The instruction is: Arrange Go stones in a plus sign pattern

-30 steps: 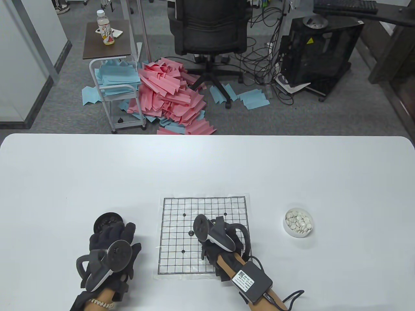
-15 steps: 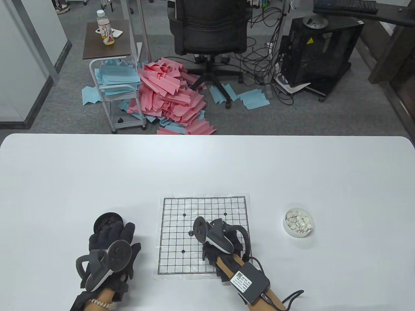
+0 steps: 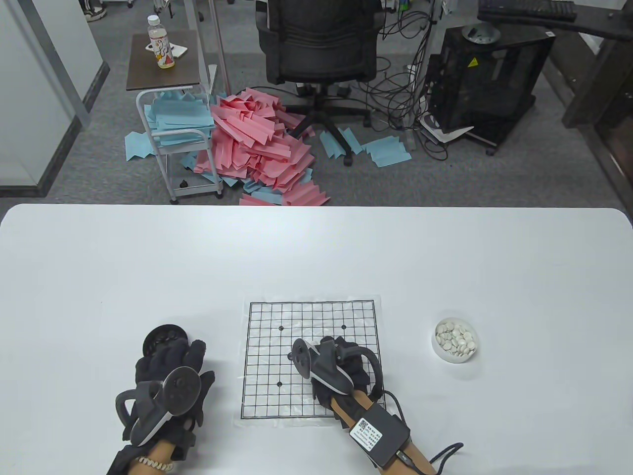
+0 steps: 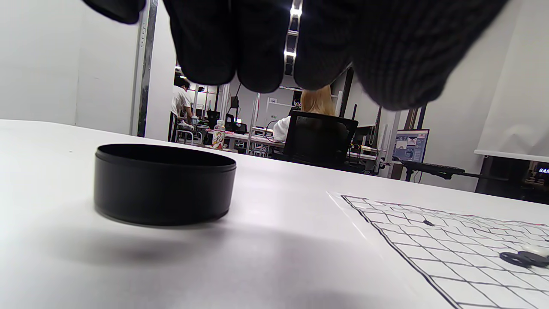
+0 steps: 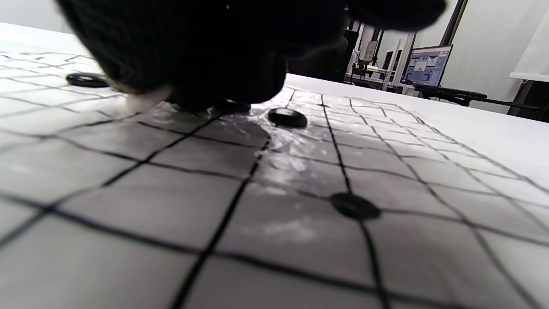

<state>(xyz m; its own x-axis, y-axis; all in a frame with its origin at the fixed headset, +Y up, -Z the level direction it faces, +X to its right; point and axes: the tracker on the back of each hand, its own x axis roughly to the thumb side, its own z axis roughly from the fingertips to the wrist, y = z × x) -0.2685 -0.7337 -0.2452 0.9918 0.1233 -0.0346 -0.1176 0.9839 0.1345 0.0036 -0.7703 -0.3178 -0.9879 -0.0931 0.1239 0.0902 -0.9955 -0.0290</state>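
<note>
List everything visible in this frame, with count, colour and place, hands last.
Go board: one, white sheet with black grid, table centre-front.
Black stones on board: at least two visible, near the right fingers.
White stone: one, under the right fingertips.
Black bowl: one, left of the board.
White bowl: one, holding white stones, right of the board.
Table: one, white.
Left hand: black glove, beside the black bowl.
Right hand: black glove, low over the board.

Flat black stones (image 5: 287, 117) lying on the gridded paper board (image 3: 267, 396) near its middle. Small white stones (image 3: 455, 338) heaped in a white bowl (image 3: 437, 352), well right of board.
</note>
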